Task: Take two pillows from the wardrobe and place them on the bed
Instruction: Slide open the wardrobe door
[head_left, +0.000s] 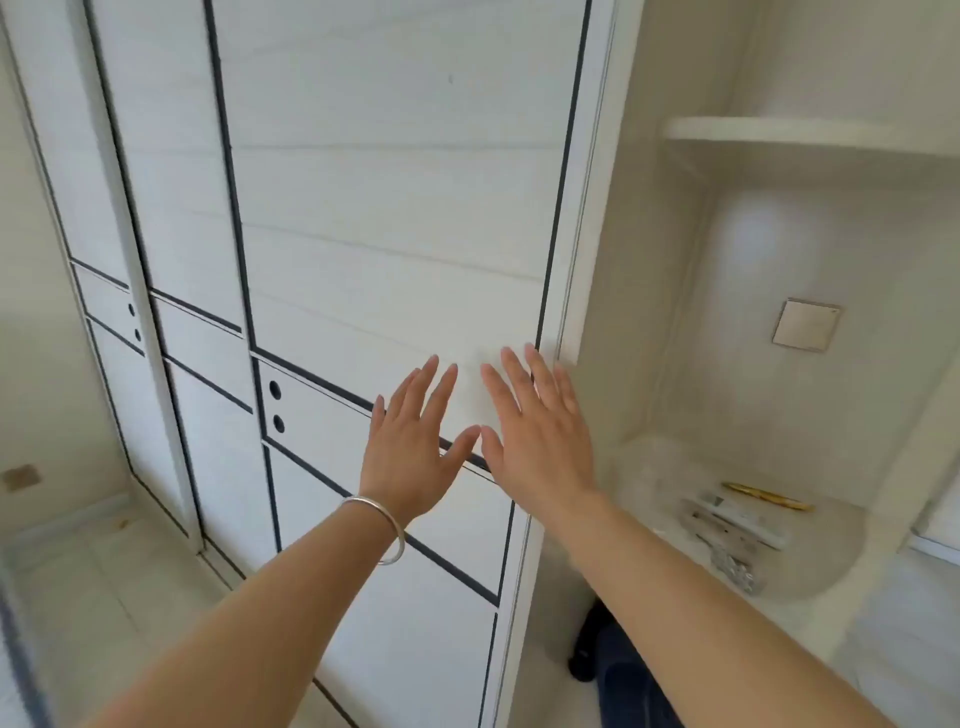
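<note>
Faced a white sliding wardrobe door (395, 218) trimmed with dark lines, fully across its opening. Left hand (410, 447) and right hand (540, 431) both flat, fingers spread, empty, laid against the door near its right edge, thumbs almost touching. Whether palms actually pressed the panel or hovered just off it: cannot tell. Silver bangle (382, 530) on the left wrist.

Further doors (171, 218) to the left of that door, also closed, each with a pair of small dark holes at mid-height. To the right of the door, an open corner niche with a curved upper shelf (810, 132) and a lower rounded ledge (800, 587) bearing scattered small hardware and a yellowish stick-like item; a square wall plate (805, 326) above it.

No pillows visible anywhere; presumably behind the door, though nothing shown confirms which section. No bed in view either.

Judged to be at the very start: wardrobe not yet opened, neither pillow taken, nothing placed. Left to do: slide the door aside, likely leftward, pull out two pillows, carry them to the bed.
</note>
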